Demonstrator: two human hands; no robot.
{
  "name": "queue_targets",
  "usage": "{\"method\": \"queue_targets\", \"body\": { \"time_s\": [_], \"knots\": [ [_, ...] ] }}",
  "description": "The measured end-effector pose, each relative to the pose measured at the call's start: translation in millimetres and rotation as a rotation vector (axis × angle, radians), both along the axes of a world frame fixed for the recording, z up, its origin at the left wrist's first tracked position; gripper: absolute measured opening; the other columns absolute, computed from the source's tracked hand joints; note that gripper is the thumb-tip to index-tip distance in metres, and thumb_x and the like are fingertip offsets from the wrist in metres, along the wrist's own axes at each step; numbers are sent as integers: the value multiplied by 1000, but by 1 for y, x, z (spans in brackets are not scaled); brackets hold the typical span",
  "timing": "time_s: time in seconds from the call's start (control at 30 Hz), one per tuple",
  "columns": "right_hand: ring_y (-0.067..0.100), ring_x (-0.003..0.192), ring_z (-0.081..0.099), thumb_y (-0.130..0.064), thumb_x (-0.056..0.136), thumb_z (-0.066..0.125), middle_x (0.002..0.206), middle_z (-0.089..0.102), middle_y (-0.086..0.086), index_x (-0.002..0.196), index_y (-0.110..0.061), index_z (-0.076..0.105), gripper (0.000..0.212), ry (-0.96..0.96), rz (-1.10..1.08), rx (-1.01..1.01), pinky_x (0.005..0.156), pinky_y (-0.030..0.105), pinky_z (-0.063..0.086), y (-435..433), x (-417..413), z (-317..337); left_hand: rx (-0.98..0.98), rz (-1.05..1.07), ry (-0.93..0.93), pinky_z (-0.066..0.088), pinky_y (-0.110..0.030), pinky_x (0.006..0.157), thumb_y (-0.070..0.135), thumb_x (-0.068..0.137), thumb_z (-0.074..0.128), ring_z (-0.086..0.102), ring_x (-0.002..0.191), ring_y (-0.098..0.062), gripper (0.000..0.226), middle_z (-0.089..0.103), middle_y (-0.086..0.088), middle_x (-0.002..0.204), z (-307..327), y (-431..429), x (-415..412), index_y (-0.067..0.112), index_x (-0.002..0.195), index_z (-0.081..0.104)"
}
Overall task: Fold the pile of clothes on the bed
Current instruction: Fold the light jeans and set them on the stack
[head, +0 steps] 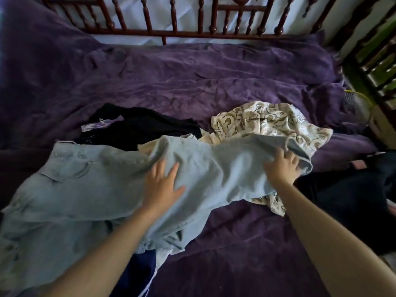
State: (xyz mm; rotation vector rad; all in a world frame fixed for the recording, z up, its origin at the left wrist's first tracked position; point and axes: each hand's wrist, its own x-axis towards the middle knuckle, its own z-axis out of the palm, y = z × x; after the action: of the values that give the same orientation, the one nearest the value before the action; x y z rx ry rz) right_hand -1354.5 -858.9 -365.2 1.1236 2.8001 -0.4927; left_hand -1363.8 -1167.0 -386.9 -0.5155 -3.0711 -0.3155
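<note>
Jeans [102, 181], light-blue denim: spread crosswise over the near part of the purple-covered bed [192, 82], waistband and pocket to the left, leg ends to the right, lying partly over other clothes. Left hand [160, 185]: flat on the mid-leg, fingers [174, 170] straight and slightly apart, pressing down. Right hand [280, 168]: fingers curled, bunching the denim near the hem. Step in hand, by judgement: laying out and smoothing this garment; no fold yet visible. Next move calls for drawing the legs straight, one atop the other, then carrying hem toward waistband. Adjoining, unfolded: cream letter-print garment [267, 123] under the leg ends; black garment [139, 125] just behind; navy white-striped garment [137, 273] beneath the near edge
</note>
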Motion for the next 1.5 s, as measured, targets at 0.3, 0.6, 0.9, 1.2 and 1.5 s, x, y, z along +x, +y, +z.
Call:
{"method": "queue_targets", "body": {
  "time_s": [0.3, 0.6, 0.9, 1.2, 1.5],
  "knots": [
    [32, 112, 53, -19, 90, 53, 122, 56, 16, 121, 1, 51, 37, -308, -27, -627, 87, 32, 41, -127, 102, -100, -199, -92, -314, 51, -41, 72, 37, 52, 89, 64, 96, -28, 30, 65, -5, 113, -51, -17, 71, 23, 72, 72],
    [16, 59, 51, -7, 86, 62, 70, 57, 6, 82, -4, 60, 5, 129, -643, -1248, 44, 21, 44, -174, 82, -82, 581, 334, -635, 27, -33, 60, 35, 87, 47, 37, 60, -18, 40, 38, 2, 58, -25, -31, 49, 7, 59, 42],
    [15, 42, 46, -16, 70, 61, 46, 50, 2, 59, -8, 48, 19, -18, -351, -890, 42, 24, 35, -173, 234, -19, 899, 542, -584, 34, -32, 69, 39, 77, 43, 47, 74, -29, 30, 47, -6, 64, -8, -20, 61, 14, 61, 47],
    [25, 103, 50, -28, 92, 51, 120, 53, 15, 137, 1, 37, 56, -172, -454, -784, 78, 28, 40, -126, 227, -75, 117, -391, -346, 55, -32, 75, 43, 74, 41, 54, 104, -19, 44, 65, -5, 109, -33, -39, 157, 20, 101, 68],
    [24, 79, 60, 1, 77, 67, 112, 63, 19, 109, -1, 58, 33, 67, -529, -1012, 55, 20, 51, -142, 190, -88, -405, -312, -672, 25, -39, 105, 38, 91, 48, 29, 133, -24, 65, 41, -2, 141, -37, -44, 193, 21, 147, 20]
  ]
}}
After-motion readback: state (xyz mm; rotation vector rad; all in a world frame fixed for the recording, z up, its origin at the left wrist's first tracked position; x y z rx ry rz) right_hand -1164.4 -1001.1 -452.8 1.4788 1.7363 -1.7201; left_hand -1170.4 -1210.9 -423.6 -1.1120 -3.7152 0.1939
